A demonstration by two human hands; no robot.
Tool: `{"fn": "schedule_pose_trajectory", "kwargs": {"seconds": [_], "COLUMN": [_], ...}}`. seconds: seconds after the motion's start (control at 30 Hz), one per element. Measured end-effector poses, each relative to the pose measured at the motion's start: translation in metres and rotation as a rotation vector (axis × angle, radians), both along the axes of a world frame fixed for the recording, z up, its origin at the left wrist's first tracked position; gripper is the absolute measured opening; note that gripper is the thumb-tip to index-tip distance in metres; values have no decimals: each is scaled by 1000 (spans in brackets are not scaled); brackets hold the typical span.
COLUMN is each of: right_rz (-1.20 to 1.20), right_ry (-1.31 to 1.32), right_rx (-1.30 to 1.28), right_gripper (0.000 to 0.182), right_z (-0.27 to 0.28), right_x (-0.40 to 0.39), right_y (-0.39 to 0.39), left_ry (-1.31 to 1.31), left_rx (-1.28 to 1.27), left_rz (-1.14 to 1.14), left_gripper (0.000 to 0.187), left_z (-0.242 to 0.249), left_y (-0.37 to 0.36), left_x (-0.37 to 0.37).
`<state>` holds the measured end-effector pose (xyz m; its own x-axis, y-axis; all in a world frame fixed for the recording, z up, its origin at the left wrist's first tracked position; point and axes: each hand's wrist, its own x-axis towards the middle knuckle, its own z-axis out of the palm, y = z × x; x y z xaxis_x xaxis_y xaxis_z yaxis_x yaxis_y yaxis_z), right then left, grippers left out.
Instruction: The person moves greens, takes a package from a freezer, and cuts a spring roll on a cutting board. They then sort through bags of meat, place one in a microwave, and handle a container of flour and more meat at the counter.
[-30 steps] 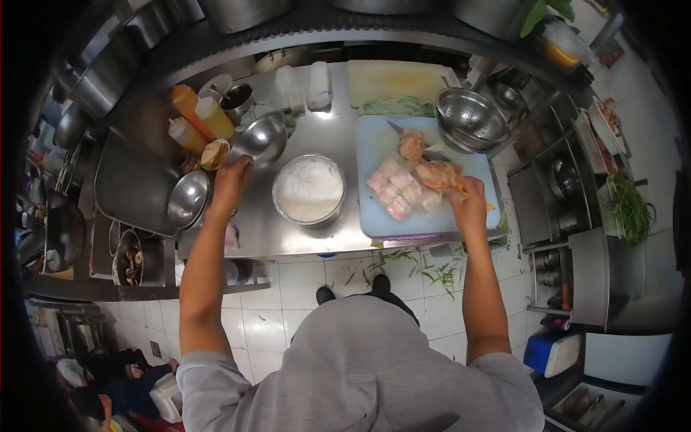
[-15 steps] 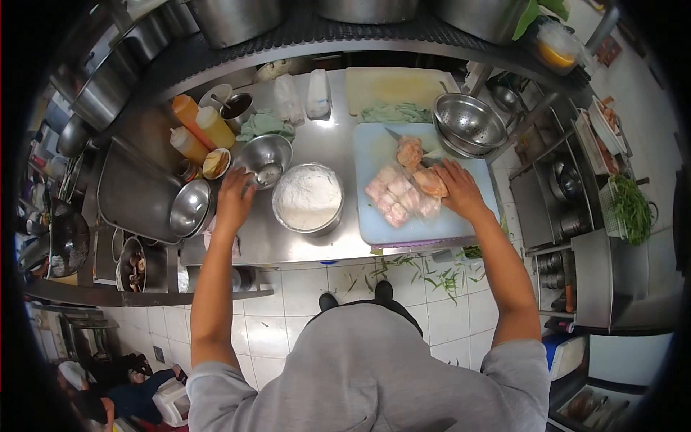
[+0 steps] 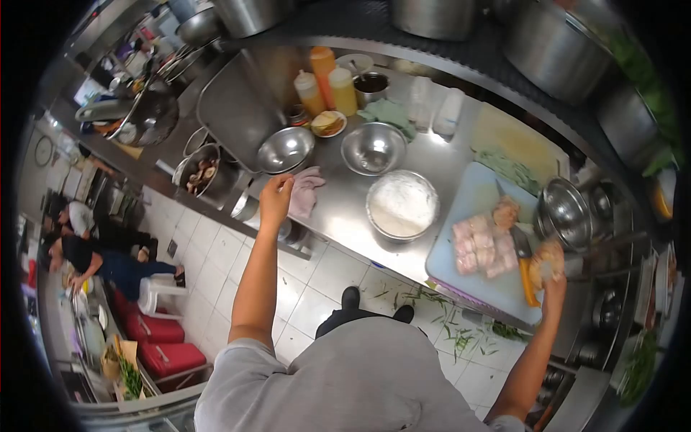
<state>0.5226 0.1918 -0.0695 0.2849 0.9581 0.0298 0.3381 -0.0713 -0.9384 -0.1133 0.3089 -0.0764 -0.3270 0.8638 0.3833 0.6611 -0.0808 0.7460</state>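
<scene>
My left hand [image 3: 276,200] hovers at the counter's front edge, beside a pinkish cloth [image 3: 306,191] and below a steel bowl [image 3: 286,150]; its fingertips are pressed together, and what they hold, if anything, is too small to tell. At the right, my right hand [image 3: 553,286] grips a bag of orange-brown food [image 3: 547,261]. Left of that bag a knife with a yellow handle [image 3: 530,282] lies on the blue cutting board [image 3: 445,248]. Bagged pale pink meat [image 3: 484,246] and another orange-brown bag [image 3: 505,212] rest on the board. A bowl of white flour [image 3: 403,204] stands mid-counter.
An empty steel bowl [image 3: 373,148], squeeze bottles [image 3: 324,85] and a green cloth [image 3: 389,115] are at the back. Steel colanders [image 3: 565,213] stand at the right. Pots [image 3: 432,16] line the overhead shelf. Two people [image 3: 108,259] are at the far left.
The view has turned to the left. My right hand has lifted an orange-brown bag off the board's pile and moved it right, uncovering the yellow-handled knife. My left hand's fingers have drawn together.
</scene>
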Motion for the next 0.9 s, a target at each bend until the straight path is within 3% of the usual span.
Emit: {"fn": "schedule_pose_trajectory", "kwargs": {"seconds": [0.07, 0.1, 0.17, 0.2, 0.27, 0.4, 0.5, 0.6, 0.67, 0.7, 0.73, 0.8, 0.9], "right_rz": [-101, -83, -206, -190, -203, -219, -272, -252, -329, -300, -257, -252, -166], "right_ry": [357, 358, 794, 792, 886, 677, 662, 623, 618, 595, 577, 591, 583], "right_rx": [26, 19, 114, 112, 167, 57, 16, -4, -60, -1, 60, 43, 1], "right_gripper": [45, 45, 47, 47, 45, 41, 40, 38, 38, 37, 36, 35, 37], "right_z": [-8, -13, -21, -23, -28, -26, -31, -5, -17, -12, -7, 12, 46], "right_x": [-2, -4, -13, -18, -31, -66, -91, -137, -144, -155, -172, -205, -267], "right_y": [-11, -17, -25, -28, -35, -59, -79, -86, -93, -92, -83, -71, -54], "left_ry": [-84, -87, -231, -372, -361, -300, -447, -456, -287, -488, -484, -623, -879], "left_rx": [-76, -67, -158, -257, -288, -213, -231, -369, -204, -280, -345, -446, -735], "left_rz": [47, 13, -25, -27, -44, -114, -247, -260, -400, -393, -442, -683, -1212], "left_gripper": [21, 21, 22, 22, 22, 21, 23, 24, 22, 21, 20, 19, 41], "left_z": [-12, -27, -35, -34, -39, -57, -58, -50, -64, -40, -15, 16, 37], "left_y": [9, 21, 44, 51, 59, 60, 49, 31, 29, 17, 4, -25, -67], "left_x": [-12, -18, -11, 1, 18, 26, 35, 29, 33, 48, 59, 78, 105]}}
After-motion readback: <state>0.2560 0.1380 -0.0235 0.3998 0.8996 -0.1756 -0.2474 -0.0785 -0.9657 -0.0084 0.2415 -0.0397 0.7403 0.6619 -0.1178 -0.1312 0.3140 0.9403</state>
